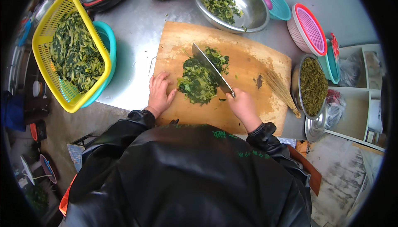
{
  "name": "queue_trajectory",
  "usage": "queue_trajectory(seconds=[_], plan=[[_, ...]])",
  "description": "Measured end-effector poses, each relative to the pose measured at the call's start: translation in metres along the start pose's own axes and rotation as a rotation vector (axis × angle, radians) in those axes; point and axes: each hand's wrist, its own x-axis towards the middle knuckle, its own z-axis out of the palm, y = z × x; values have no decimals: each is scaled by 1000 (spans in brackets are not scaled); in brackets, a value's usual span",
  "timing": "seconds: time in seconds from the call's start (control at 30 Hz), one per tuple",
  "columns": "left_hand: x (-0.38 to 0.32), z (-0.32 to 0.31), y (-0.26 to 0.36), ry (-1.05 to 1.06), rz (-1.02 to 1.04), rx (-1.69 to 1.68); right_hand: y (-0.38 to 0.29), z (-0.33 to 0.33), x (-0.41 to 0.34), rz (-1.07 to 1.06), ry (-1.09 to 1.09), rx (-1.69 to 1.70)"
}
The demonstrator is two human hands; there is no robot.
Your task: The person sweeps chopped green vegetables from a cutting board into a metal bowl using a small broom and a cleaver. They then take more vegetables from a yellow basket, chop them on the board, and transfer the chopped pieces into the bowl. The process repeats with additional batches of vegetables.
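My right hand (pixel 243 106) is closed around the handle of a broad kitchen knife (pixel 211 68). The blade slants away to the upper left over a heap of chopped leafy greens (pixel 199 82) on the wooden cutting board (pixel 261 59). Part of the greens shows beyond the blade. My left hand (pixel 160 93) rests on the board's left edge, fingers apart, beside the heap and holding nothing.
A yellow basket (pixel 107 67) of greens stands at left in a teal basin (pixel 112 45). A steel bowl (pixel 264 25) with chopped greens stands behind the board. A whisk brush (pixel 278 88) lies on its right part, beside a bowl of chopped dark-green food (pixel 314 87).
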Motion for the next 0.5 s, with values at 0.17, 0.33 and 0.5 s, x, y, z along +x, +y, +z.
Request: queue_trajectory(seconds=[0.17, 0.33, 0.5], plan=[[-3, 3, -7, 118, 15, -50, -17, -4, -21, -99, -17, 84], [-9, -3, -14, 248, -59, -92, -25, 15, -26, -171, -132, -70], [-22, -20, -18, 227, -76, -65, -20, 17, -28, -209, -78, 28]])
